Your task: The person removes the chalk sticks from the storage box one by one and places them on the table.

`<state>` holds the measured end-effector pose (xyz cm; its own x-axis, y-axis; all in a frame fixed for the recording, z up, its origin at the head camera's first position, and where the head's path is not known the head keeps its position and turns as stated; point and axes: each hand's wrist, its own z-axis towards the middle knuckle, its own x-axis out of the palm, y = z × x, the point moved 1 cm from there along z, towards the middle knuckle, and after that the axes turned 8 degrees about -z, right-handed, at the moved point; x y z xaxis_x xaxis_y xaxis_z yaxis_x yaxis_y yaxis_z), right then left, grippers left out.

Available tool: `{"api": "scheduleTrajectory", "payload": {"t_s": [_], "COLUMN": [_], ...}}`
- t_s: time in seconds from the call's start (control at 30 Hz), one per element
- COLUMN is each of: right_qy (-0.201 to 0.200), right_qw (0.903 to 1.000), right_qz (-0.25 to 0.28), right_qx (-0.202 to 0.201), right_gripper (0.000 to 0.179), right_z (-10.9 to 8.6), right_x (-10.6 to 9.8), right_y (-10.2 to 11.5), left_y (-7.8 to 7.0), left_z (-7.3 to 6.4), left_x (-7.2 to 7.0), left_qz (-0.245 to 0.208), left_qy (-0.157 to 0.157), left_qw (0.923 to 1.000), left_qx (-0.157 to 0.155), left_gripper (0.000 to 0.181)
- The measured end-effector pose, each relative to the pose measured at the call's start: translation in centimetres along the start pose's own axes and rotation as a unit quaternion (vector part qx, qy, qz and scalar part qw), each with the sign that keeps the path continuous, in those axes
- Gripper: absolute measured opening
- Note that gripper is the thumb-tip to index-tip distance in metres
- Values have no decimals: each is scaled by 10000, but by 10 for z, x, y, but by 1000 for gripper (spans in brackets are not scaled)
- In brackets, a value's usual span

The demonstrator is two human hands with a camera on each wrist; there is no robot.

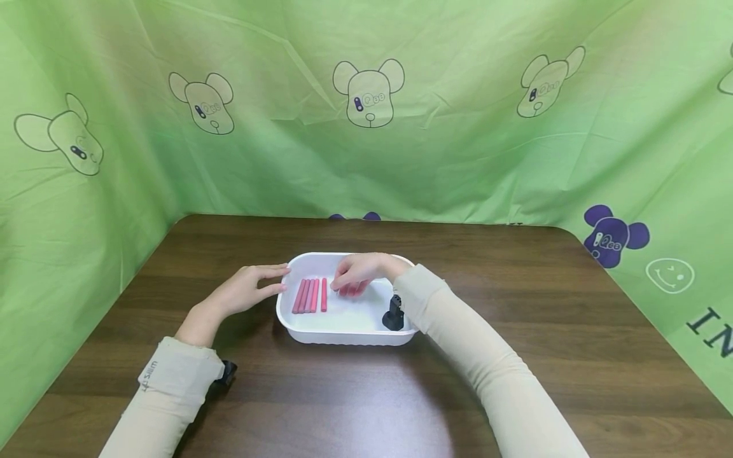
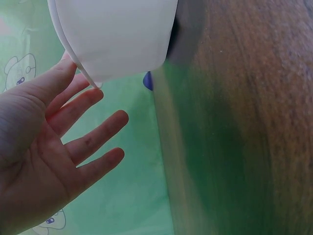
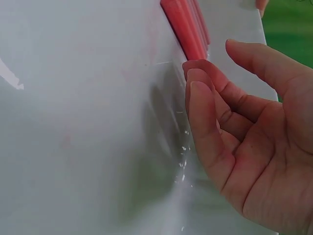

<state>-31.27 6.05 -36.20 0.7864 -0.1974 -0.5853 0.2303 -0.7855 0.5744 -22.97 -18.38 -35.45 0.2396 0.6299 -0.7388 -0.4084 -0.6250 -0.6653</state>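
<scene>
Several pink and red sticks (image 1: 309, 296) lie side by side at the left end of a white tray (image 1: 343, 338). The rightmost one, a brighter red stick (image 3: 186, 29), sits slightly apart from the others. My right hand (image 1: 361, 273) is over the tray, just right of that stick. In the right wrist view its fingers (image 3: 201, 112) bend loosely, the thumb stands apart from them, and nothing is between. At the tray's left end, my left hand (image 1: 249, 291) touches the rim with thumb and fingertips, the other fingers (image 2: 100, 137) spread and fairly straight.
The tray stands on a brown wooden table (image 1: 321, 407). Behind and beside the table hangs a green cloth (image 1: 275, 159) with printed bear heads. A black device (image 1: 393, 316) at the right wrist overlaps the tray's right end.
</scene>
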Motion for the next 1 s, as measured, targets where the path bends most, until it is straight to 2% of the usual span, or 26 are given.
{"api": "scheduleTrajectory", "payload": {"t_s": [0.2,0.47,1.0], "right_qy": [61,-52,-295], "right_qw": [10000,9998,9984], "right_qz": [-18,-119,15], "right_qx": [17,145,479], "right_gripper": [17,21,25], "right_z": [8,12,19], "right_x": [6,9,17], "right_y": [2,7,18], "left_y": [0,0,0], "left_z": [0,0,0], "left_x": [1,2,1], "left_qz": [-7,14,49], "left_qy": [0,-14,-23], "left_qw": [10000,10000,10000], "left_qx": [-25,0,62], "left_gripper": [45,44,44]}}
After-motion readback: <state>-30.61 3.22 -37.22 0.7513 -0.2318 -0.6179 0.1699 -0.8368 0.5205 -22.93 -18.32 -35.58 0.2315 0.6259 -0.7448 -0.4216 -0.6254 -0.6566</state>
